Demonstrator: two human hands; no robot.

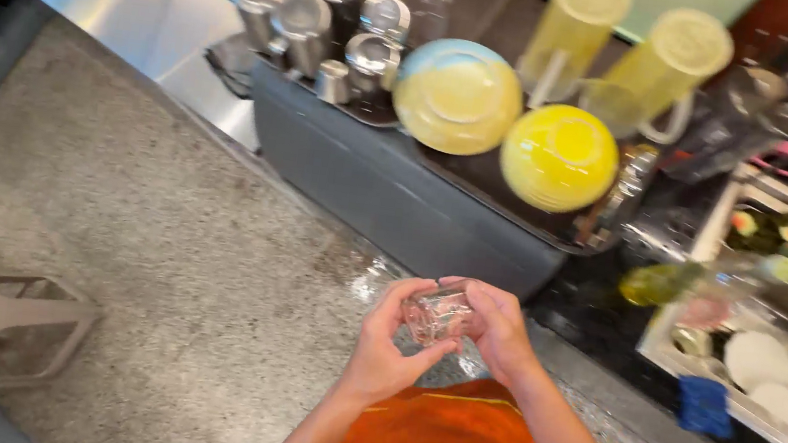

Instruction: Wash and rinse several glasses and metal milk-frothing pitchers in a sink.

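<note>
Both hands, the left hand (386,343) and right hand (498,327), are gripping a small clear glass cup (440,313) (held tilted) in front of the dark counter (602,322), below two overturned yellow bowls (558,158).

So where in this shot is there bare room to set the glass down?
Both hands, left hand and right hand, hold the small glass. The drying rack is packed with steel cups, two yellow bowls and pitchers. The sink tray is crowded too. No bare counter shows.
</note>
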